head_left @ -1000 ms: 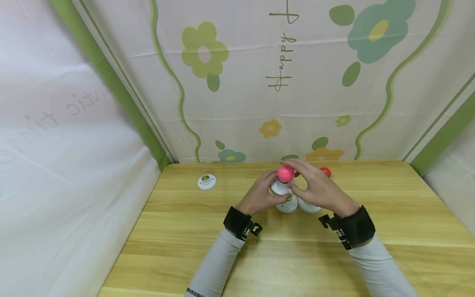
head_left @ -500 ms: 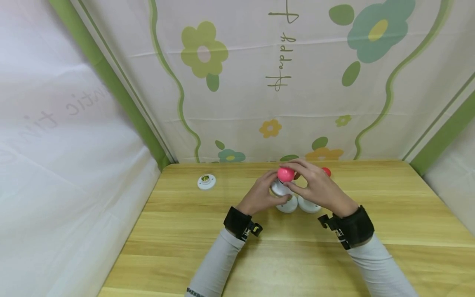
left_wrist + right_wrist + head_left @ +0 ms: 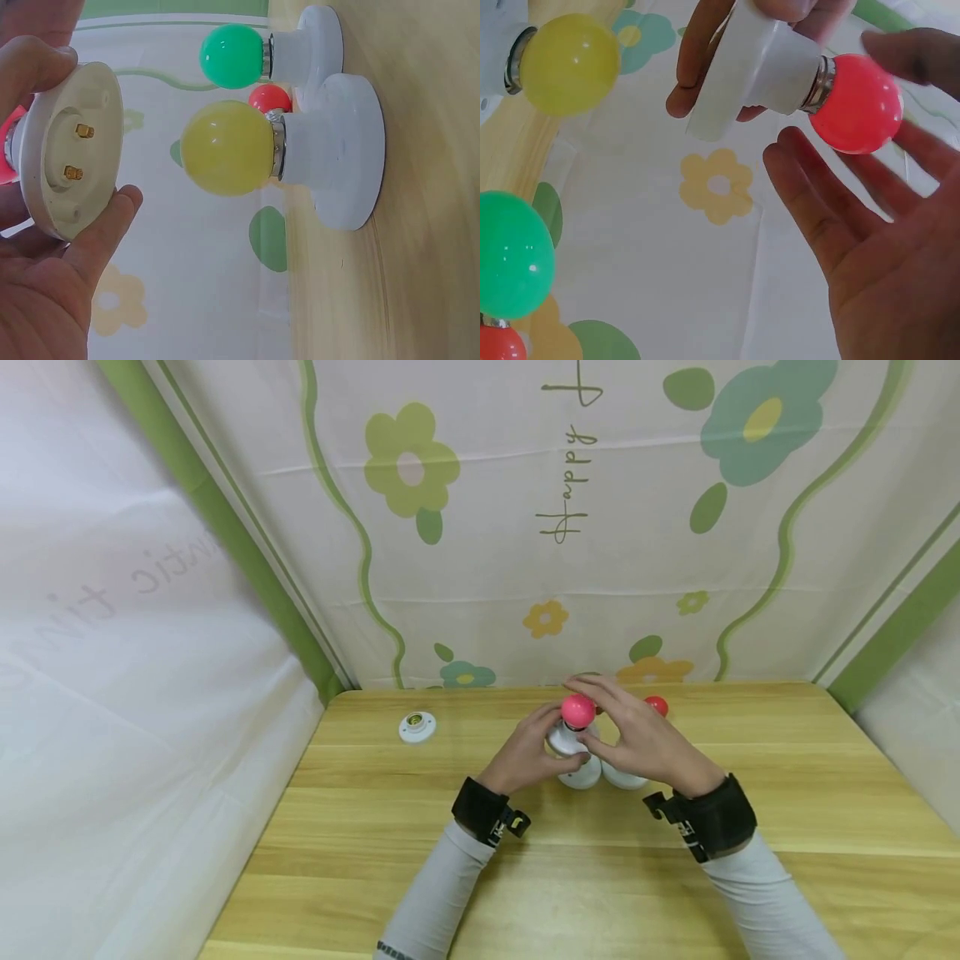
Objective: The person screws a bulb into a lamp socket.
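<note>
My left hand (image 3: pixel 525 752) grips a white lamp holder (image 3: pixel 88 154) by its round base, raised off the table. Two brass screws show on its underside in the left wrist view. A pinkish-red bulb (image 3: pixel 856 105) sits in its socket, the metal collar partly visible. Around that bulb my right hand (image 3: pixel 637 735) is spread, thumb on one side and extended fingers on the other. Whether a fingertip touches the glass is unclear. Beyond the held lamp stand a yellow bulb (image 3: pixel 227 148) and a green bulb (image 3: pixel 232 56), each in a white holder on the table.
Another red bulb (image 3: pixel 657 706) stands farther back, partly behind the right hand. At the table's left rear lies a white lamp holder (image 3: pixel 417 727) with a bare socket. A printed fabric curtain (image 3: pixel 480 552) rises behind the wooden table (image 3: pixel 570 885).
Half a second ago the right fingers were closed round the pinkish-red bulb; now they are spread wider, baring its collar. The left hand keeps the lamp holder in the same place.
</note>
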`<state>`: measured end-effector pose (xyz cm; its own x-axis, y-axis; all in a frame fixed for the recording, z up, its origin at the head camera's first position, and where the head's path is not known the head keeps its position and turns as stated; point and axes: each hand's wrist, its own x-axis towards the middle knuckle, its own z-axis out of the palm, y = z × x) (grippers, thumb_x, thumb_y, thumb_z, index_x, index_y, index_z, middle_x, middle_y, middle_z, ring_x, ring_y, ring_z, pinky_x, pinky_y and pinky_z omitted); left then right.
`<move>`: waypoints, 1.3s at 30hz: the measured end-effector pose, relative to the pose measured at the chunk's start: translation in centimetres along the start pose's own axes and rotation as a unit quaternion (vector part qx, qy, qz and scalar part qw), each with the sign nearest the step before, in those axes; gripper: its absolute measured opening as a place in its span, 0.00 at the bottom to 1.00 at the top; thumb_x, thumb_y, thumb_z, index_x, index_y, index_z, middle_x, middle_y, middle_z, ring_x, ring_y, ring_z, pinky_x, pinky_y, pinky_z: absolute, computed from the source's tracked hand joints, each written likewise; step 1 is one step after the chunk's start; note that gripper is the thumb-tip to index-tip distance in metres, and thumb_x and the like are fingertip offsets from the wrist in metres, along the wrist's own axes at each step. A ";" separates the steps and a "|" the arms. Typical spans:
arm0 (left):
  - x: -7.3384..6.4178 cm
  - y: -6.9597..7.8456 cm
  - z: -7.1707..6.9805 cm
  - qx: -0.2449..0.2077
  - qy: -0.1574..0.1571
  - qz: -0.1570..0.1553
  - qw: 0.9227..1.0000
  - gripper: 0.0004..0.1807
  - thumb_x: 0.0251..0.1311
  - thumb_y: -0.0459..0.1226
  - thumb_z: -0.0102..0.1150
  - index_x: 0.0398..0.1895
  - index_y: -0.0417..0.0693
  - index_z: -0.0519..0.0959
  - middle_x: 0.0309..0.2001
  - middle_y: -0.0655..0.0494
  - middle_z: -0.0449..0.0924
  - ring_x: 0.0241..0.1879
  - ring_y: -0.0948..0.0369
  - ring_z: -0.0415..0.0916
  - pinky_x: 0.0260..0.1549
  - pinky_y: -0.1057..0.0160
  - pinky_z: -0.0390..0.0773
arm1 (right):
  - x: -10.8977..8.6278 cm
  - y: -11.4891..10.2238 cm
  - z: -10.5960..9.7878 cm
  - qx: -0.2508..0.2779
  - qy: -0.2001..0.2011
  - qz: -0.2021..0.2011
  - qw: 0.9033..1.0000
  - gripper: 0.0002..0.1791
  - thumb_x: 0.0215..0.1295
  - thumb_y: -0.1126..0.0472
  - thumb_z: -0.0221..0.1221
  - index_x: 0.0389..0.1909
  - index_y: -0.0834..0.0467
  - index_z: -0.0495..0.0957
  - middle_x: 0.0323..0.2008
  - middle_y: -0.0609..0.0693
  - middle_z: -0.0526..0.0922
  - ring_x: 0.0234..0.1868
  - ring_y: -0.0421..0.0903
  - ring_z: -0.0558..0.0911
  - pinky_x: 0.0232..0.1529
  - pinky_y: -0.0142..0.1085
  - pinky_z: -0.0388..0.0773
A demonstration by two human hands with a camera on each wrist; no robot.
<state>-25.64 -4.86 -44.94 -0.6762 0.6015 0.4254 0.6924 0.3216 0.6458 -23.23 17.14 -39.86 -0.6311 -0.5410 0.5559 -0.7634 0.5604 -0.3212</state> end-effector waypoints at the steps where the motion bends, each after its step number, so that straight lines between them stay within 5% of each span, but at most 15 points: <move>1: 0.0 0.0 0.0 -0.002 0.001 0.001 1.000 0.37 0.63 0.36 0.76 0.74 0.43 0.72 0.73 0.48 0.74 0.70 0.52 0.76 0.69 0.63 0.78 | 0.0 0.0 0.0 0.003 -0.001 -0.006 1.000 0.38 0.66 0.65 0.70 0.76 0.56 0.70 0.71 0.57 0.76 0.63 0.57 0.83 0.56 0.54 0.87; 8: 0.0 -0.2 0.0 0.005 0.004 0.002 1.000 0.38 0.63 0.38 0.77 0.75 0.44 0.72 0.72 0.48 0.74 0.69 0.53 0.76 0.68 0.64 0.79 | 0.0 0.2 0.0 0.003 0.014 -0.028 0.999 0.30 0.64 0.67 0.72 0.68 0.60 0.79 0.64 0.58 0.82 0.59 0.55 0.86 0.53 0.50 0.89; 21: 0.0 -0.2 -0.1 0.012 0.005 0.001 1.000 0.37 0.62 0.38 0.77 0.74 0.44 0.72 0.71 0.49 0.75 0.69 0.53 0.76 0.66 0.64 0.80 | 0.2 -0.1 0.3 -0.030 0.030 0.003 0.999 0.32 0.59 0.58 0.79 0.63 0.61 0.80 0.55 0.54 0.82 0.44 0.46 0.86 0.42 0.47 0.90; 30: 0.0 -0.1 -0.2 0.010 0.007 0.000 1.000 0.38 0.61 0.36 0.77 0.74 0.43 0.72 0.72 0.48 0.75 0.69 0.53 0.76 0.67 0.63 0.79 | 0.1 0.0 0.3 -0.041 0.011 0.025 0.999 0.42 0.61 0.51 0.78 0.73 0.56 0.73 0.65 0.55 0.79 0.50 0.48 0.86 0.43 0.45 0.89; 39: -0.1 -0.1 -0.3 0.001 0.008 0.005 1.000 0.37 0.62 0.37 0.77 0.73 0.43 0.73 0.69 0.47 0.77 0.66 0.53 0.78 0.66 0.64 0.80 | 0.1 -0.3 0.0 0.015 0.003 -0.010 1.000 0.35 0.66 0.68 0.69 0.74 0.60 0.73 0.68 0.59 0.80 0.64 0.58 0.84 0.58 0.54 0.87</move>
<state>-25.73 -5.14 -44.86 -0.6735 0.5928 0.4416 0.6992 0.3172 0.6406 -23.03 16.90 -39.74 -0.6151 -0.5475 0.5674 -0.7794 0.5308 -0.3328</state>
